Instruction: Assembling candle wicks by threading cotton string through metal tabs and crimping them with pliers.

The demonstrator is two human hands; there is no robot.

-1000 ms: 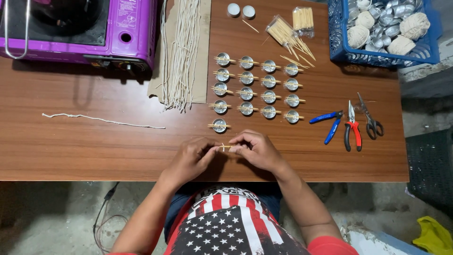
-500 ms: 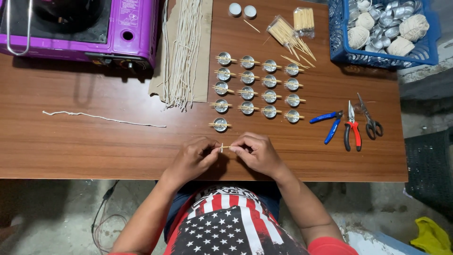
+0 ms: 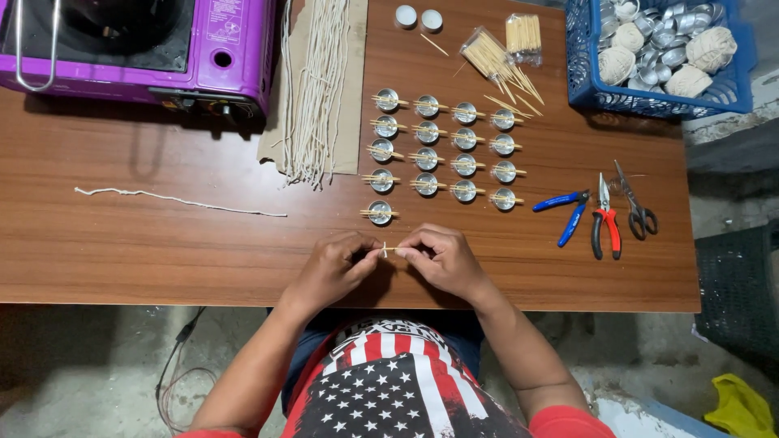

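Note:
My left hand [image 3: 334,268] and my right hand [image 3: 442,259] meet at the near edge of the wooden table [image 3: 146,251]. Between their fingertips they pinch a thin wooden stick [image 3: 389,249] with a short white wick piece at its left end. Just beyond the hands stand rows of small metal cups [image 3: 442,154], each with sticks laid across its rim. The nearest single cup [image 3: 380,213] sits right above my left hand.
A purple gas stove [image 3: 138,49] is at the far left. Cut white wicks [image 3: 312,89] lie on cardboard, one long wick [image 3: 178,201] lies loose. Toothpicks [image 3: 495,61], a blue basket [image 3: 661,53] of cups and string balls, blue pliers [image 3: 566,212], red pliers [image 3: 604,223], scissors [image 3: 637,207].
My hands have drawn slightly apart, so the stick between the fingertips now shows; before, the fingers were bunched over it. Nothing else on the table has moved.

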